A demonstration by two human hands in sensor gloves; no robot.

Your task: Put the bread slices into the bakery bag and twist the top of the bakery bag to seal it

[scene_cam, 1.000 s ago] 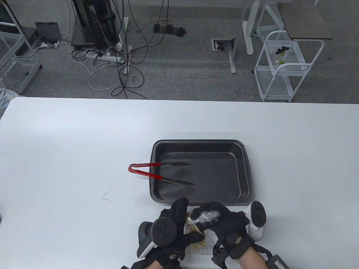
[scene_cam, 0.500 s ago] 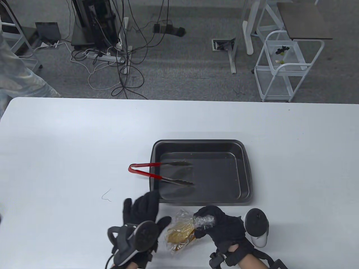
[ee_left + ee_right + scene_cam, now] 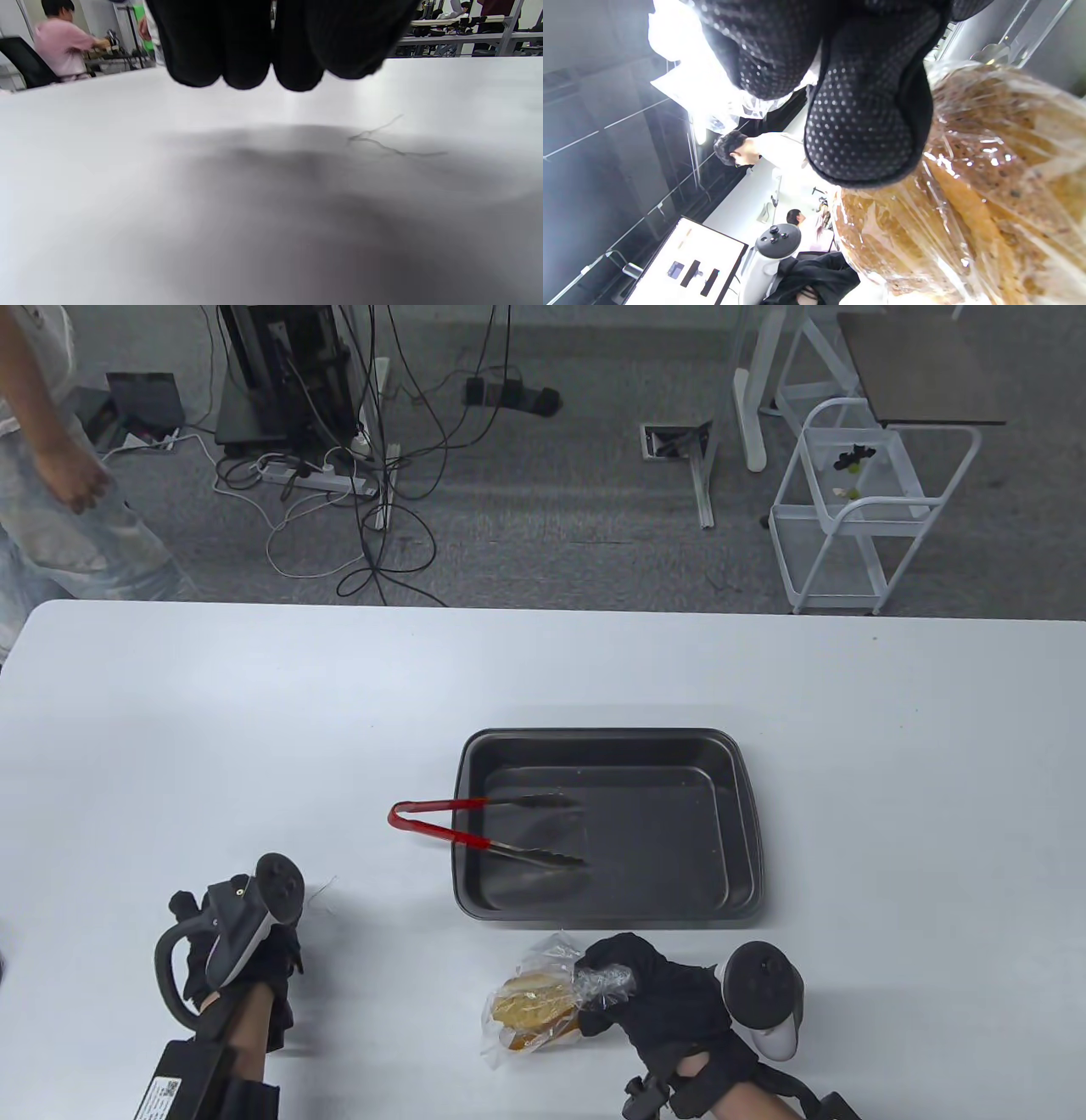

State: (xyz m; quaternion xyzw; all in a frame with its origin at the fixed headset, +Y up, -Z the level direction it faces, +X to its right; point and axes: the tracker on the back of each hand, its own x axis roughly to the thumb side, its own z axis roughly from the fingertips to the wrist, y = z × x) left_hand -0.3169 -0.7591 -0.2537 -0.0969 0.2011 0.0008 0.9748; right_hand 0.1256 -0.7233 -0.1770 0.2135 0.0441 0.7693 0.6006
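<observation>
The right hand (image 3: 657, 997) pinches the gathered neck of the bakery bag (image 3: 543, 997); thin, crinkly film, probably slippery, best held there. The bread slices (image 3: 988, 203) inside look soft and light (easily squashed), while the left hand (image 3: 237, 959) rests apart, fingers curled, holding nothing.

No text can be made out: the white label (image 3: 158, 1093) on the black unit strapped to the left forearm carries a small code square and print too fine to read, and nothing else bears legible writing

bakery bag (image 3: 543, 997) neck hidden under right hand (image 3: 657, 997)
</observation>
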